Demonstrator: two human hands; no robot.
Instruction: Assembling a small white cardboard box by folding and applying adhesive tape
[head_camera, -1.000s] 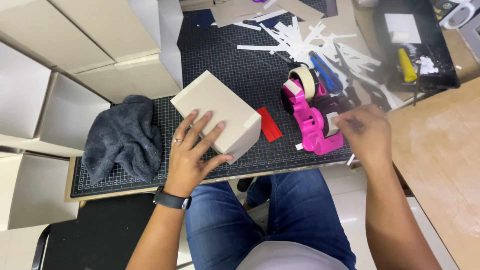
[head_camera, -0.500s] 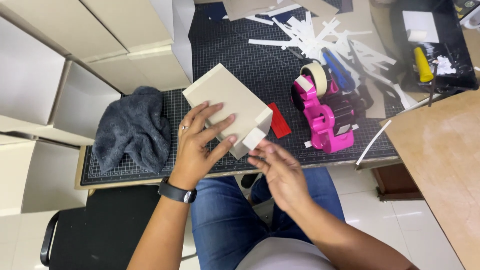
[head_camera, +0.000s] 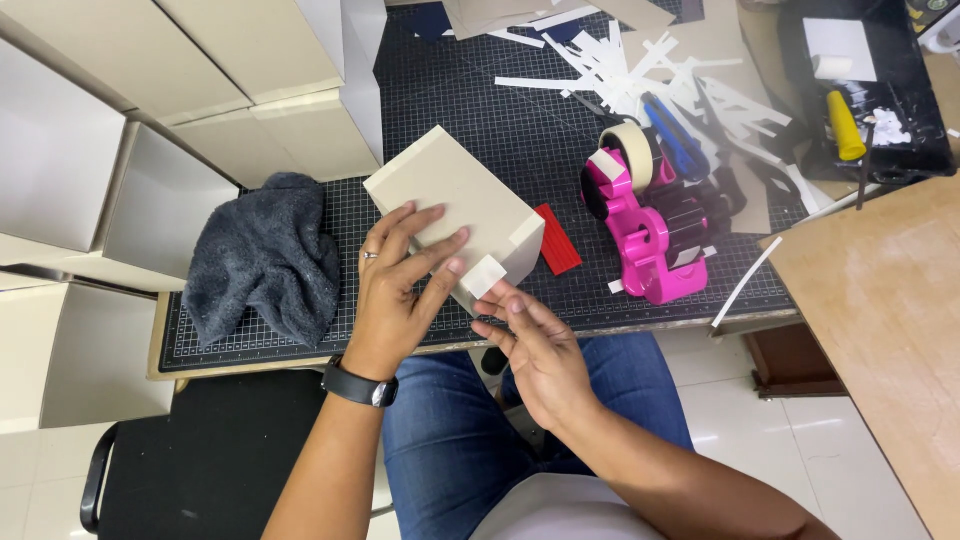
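Note:
A beige cardboard box (head_camera: 450, 195) rests tilted on the black cutting mat (head_camera: 520, 130). My left hand (head_camera: 400, 290) lies flat on its top face, fingers spread, and holds it steady. My right hand (head_camera: 530, 345) is below the box's near corner. Its fingertips press a short piece of pale tape (head_camera: 484, 276) onto that corner. Another strip of tape sits on the box's right edge. A pink tape dispenser (head_camera: 650, 235) with a roll of cream tape (head_camera: 628, 150) stands to the right of the box.
A dark grey cloth (head_camera: 265, 255) lies left of the box. A small red card (head_camera: 556, 240) sits between box and dispenser. White paper strips (head_camera: 640, 70) litter the far mat. Stacked beige boxes (head_camera: 150, 90) stand at left, a wooden board (head_camera: 880, 310) at right, a black tray (head_camera: 860, 90) beyond.
My right hand left the tape dispenser, came back to the box with a piece of tape and now presses it on the near corner. My left hand stayed on the box.

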